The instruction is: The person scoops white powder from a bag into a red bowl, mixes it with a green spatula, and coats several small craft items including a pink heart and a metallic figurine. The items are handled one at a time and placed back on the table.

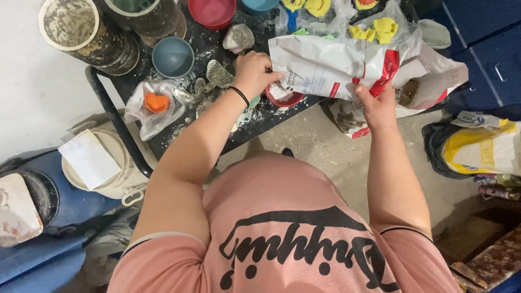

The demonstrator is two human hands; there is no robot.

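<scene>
At twelve o'clock on the dusty black surface, both hands, left hand and right hand, clamp the white-and-red paper sack, tilting it over the small red bowl; pouring calls for steady tilt.

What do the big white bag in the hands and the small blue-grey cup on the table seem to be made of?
Bag: probably paper, matte; it holds stiff creases and folds between the left hand and right hand.
Cup: probably soft plastic or rubber, with a smooth, dull, even colour and thick rim; hard to tell.
</scene>
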